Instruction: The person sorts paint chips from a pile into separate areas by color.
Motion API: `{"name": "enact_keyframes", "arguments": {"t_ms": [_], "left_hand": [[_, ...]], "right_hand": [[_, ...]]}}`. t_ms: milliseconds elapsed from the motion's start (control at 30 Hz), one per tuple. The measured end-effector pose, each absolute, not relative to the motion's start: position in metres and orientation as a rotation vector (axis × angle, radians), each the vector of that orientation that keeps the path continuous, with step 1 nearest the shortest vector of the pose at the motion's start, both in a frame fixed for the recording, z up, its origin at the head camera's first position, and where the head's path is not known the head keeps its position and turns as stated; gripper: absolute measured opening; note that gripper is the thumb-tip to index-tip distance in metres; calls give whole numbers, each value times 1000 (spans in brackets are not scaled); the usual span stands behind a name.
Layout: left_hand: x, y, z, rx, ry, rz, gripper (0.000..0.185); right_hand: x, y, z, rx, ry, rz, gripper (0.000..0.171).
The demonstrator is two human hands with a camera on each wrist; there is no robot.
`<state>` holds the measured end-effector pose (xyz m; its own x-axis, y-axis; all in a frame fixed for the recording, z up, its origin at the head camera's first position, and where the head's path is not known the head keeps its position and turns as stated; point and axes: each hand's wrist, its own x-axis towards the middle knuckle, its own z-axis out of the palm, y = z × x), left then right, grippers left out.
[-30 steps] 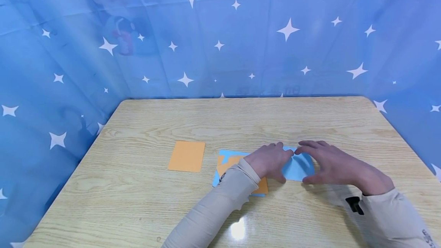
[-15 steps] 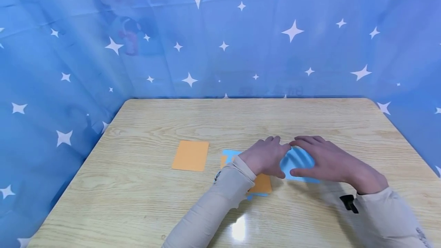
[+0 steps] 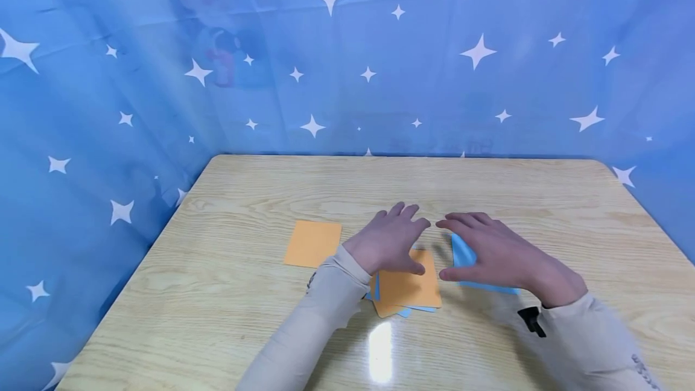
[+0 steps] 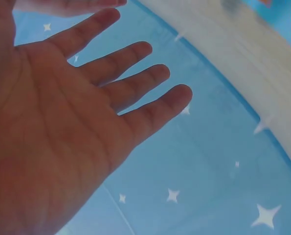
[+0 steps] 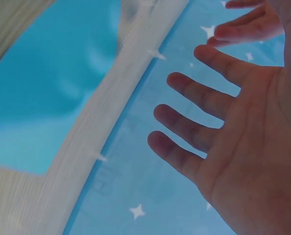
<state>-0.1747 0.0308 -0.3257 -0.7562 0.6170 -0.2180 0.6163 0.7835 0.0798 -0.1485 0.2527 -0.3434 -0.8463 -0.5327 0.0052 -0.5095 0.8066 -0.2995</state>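
Observation:
My left hand (image 3: 387, 241) hovers over a loose pile of orange and blue paper squares (image 3: 411, 285), hiding part of it. Its fingers are spread and hold nothing, as the bare palm (image 4: 52, 132) in the left wrist view confirms. To the right, my right hand (image 3: 491, 255) hangs above a blue paper sheet (image 3: 463, 253), covering much of it. Nothing lies between its gently bent, parted fingers (image 5: 182, 149). The same blue sheet (image 5: 47, 93) shows large in the right wrist view. A gap separates the two hands, whose thumbs point toward each other.
A single orange paper square (image 3: 313, 244) lies flat left of the pile. All the papers rest on a light wood-grain table (image 3: 217, 294). Behind and at the sides hangs a blue curtain (image 3: 347, 95) with white stars. Light reflects off the table's front.
My left hand has moved left, from beside the blue sheet to over the pile, its fingers spreading. My right hand has shifted slightly left. The head view has turned a little left.

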Motion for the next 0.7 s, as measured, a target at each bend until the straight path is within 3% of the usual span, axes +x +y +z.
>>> {"name": "enact_keyframes", "arguments": {"t_ms": [333,700], "left_hand": [[-172,-4,-320,890,2753,69,86],[-171,-21,-339,819,2737,-38,93]], "right_hand": [[-148,222,-343,-866,2874,-467,92],[-150,197,-361,-847,2800,-457,99]]}}
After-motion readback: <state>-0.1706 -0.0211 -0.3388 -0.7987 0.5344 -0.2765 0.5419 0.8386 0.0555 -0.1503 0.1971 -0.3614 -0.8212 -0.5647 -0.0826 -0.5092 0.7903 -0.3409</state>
